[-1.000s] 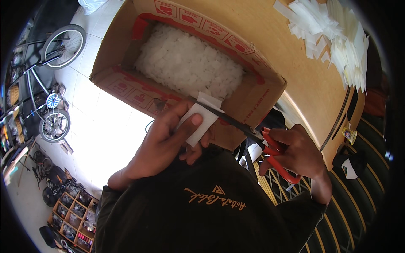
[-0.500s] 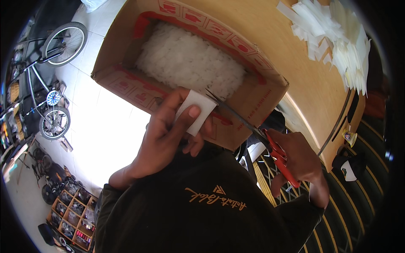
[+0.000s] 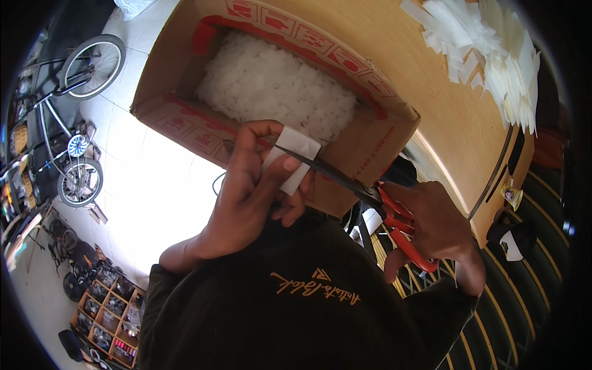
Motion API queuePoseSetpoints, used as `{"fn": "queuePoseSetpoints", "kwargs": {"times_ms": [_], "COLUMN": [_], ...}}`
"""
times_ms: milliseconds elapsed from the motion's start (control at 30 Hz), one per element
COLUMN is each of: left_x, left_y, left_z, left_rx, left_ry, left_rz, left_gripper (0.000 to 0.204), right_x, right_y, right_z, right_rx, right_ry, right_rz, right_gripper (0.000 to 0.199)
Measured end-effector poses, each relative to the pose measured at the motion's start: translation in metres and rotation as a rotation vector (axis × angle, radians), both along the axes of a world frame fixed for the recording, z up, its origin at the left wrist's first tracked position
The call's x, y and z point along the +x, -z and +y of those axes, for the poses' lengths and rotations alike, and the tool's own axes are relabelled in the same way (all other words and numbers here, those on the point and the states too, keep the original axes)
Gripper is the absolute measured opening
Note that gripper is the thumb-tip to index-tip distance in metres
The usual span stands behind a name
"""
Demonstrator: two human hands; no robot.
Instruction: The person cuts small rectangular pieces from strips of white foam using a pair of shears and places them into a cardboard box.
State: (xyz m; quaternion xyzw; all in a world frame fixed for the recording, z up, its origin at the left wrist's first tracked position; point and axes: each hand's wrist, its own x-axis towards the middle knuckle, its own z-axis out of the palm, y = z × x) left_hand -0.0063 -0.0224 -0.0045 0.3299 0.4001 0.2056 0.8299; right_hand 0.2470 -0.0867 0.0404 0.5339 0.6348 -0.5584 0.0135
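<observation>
Between the thumb and fingers of my left hand is a white strip, which looks like paper or thin foam. My right hand grips red-handled scissors, whose dark blades lie across the strip just above my left thumb. The far blade tip reaches close to my left fingers. Beyond my hands stands an open cardboard box with red print, and many small white cut pieces cover its bottom. The strip is held over the box's near edge.
The box stands by a wooden tabletop. A heap of long white strips lies at the table's far right. To the left, a bicycle is on the pale tiled floor, with a divided wooden tray of small items at lower left.
The scissors have moved left, so their blades now cross the strip; before, only the tips met its right edge. My left hand still pinches the strip, almost in the same place.
</observation>
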Motion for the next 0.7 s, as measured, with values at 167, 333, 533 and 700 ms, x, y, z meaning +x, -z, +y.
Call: {"fn": "queuePoseSetpoints", "kwargs": {"times_ms": [167, 333, 533, 700], "left_x": [-0.002, -0.005, -0.011, -0.01], "left_y": [0.0, -0.009, -0.008, -0.006], "left_z": [0.002, 0.003, 0.009, 0.006], "left_rx": [-0.007, -0.082, -0.13, -0.106], "left_ry": [0.02, 0.077, 0.205, 0.186], "left_rz": [-0.027, 0.056, 0.109, 0.106], "left_gripper": [0.03, 0.028, 0.031, 0.029], "right_x": [0.001, 0.001, 0.0, -0.001], "right_y": [0.003, 0.005, 0.008, 0.005], "right_z": [0.001, -0.004, -0.011, -0.011], "right_rx": [-0.025, 0.058, 0.092, 0.111], "right_ry": [0.038, 0.086, 0.155, 0.166], "right_rz": [-0.026, -0.019, 0.006, 0.012], "right_gripper": [0.063, 0.056, 0.05, 0.048]}}
